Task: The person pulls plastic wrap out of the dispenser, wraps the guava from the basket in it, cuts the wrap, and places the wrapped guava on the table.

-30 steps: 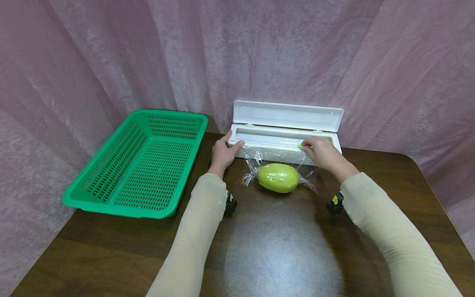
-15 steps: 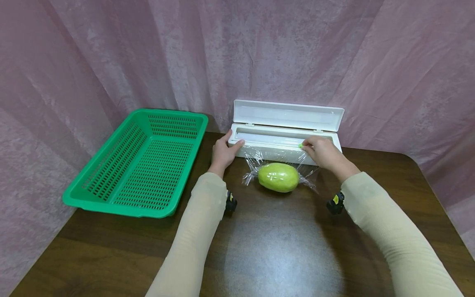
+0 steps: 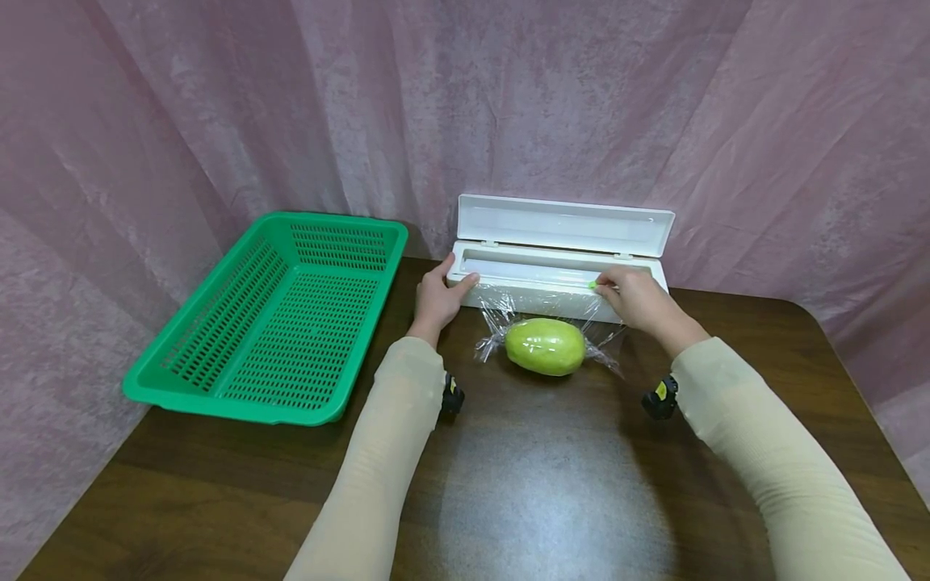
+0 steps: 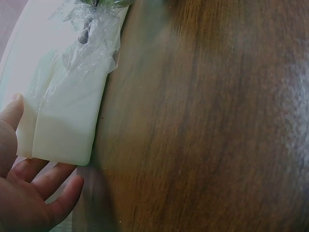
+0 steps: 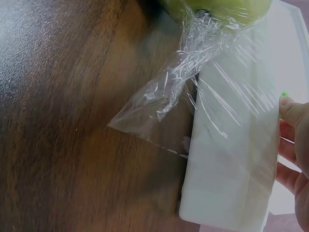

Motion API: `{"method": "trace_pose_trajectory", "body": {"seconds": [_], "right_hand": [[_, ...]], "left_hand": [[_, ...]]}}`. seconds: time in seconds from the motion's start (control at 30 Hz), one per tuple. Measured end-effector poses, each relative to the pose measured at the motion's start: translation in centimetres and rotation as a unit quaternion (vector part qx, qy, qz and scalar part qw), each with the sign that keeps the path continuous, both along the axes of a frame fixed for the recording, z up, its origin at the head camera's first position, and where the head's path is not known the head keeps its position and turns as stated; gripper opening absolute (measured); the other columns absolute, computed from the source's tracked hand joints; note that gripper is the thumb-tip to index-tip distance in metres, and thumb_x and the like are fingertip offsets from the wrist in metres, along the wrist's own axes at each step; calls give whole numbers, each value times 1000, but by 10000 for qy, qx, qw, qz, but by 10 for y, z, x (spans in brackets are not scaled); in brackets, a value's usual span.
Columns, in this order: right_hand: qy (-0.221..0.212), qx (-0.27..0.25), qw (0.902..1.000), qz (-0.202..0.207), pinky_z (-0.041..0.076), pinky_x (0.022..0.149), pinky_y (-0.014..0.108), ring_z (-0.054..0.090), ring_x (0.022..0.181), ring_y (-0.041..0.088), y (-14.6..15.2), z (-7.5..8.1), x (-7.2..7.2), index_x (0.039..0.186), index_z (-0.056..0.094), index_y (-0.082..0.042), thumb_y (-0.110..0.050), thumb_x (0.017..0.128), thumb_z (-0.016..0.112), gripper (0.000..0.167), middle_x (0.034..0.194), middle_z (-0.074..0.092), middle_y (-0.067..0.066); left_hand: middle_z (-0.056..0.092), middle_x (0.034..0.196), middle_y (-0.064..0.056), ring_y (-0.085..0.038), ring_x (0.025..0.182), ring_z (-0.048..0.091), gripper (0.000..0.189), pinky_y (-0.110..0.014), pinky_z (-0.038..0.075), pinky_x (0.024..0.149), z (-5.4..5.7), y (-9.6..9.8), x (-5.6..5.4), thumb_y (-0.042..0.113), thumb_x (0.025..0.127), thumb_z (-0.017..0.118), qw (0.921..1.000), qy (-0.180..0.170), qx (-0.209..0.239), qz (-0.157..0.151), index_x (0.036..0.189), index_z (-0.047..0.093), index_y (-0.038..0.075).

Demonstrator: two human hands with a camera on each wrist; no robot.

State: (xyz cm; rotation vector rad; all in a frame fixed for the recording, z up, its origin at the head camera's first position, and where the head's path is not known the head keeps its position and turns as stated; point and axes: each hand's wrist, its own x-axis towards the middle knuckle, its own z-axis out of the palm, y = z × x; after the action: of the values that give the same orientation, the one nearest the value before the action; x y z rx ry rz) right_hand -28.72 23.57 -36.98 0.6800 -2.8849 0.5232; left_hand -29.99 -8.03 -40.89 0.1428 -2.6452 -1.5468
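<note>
A white cling film dispenser (image 3: 567, 227) stands with its lid raised near the curtain. My left hand (image 3: 434, 303) holds its left end, the thumb on top and the fingers at the end wall in the left wrist view. Between thumb and fingers, my right hand (image 3: 641, 303) pinches the small green cutter slider (image 3: 592, 285) on the front rail. Clear cling film (image 5: 222, 96) runs down over the dispenser's front to an oval yellow-green fruit (image 3: 545, 347), which is wrapped in it. Loose film ends bunch at both sides of the fruit. The fruit's exact kind cannot be told.
A green plastic basket (image 3: 312, 331) with slotted walls stands on the left of the brown wooden table (image 3: 552, 484). A pink curtain (image 3: 552, 97) hangs right behind the dispenser. Both wrists wear small black cameras.
My right hand has slid slightly to the right along the rail with the green cutter slider. The left hand, dispenser and fruit stay almost where they were.
</note>
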Motion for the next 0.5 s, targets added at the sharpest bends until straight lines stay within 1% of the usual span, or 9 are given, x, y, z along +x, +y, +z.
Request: {"method": "trace_pose_trajectory", "body": {"seconds": [0.3,0.5], "right_hand": [[-87,-60,9999,-25,49,78,47,63,88,31,4,0,2,102,65,2,-9,95,55,16,98,68,19],[-49,-109,9999,-10,49,78,47,62,87,31,5,0,2,102,65,2,-9,94,56,16,96,68,19]], "left_hand": [[36,152,2,-20,140,33,71,-37,32,112,-2,-1,-1,50,86,63,10000,-71,-6,-32,147,35,27],[36,151,1,-20,139,34,71,-37,33,111,-4,0,-2,50,86,64,10000,-24,-4,-29,147,35,26]]}}
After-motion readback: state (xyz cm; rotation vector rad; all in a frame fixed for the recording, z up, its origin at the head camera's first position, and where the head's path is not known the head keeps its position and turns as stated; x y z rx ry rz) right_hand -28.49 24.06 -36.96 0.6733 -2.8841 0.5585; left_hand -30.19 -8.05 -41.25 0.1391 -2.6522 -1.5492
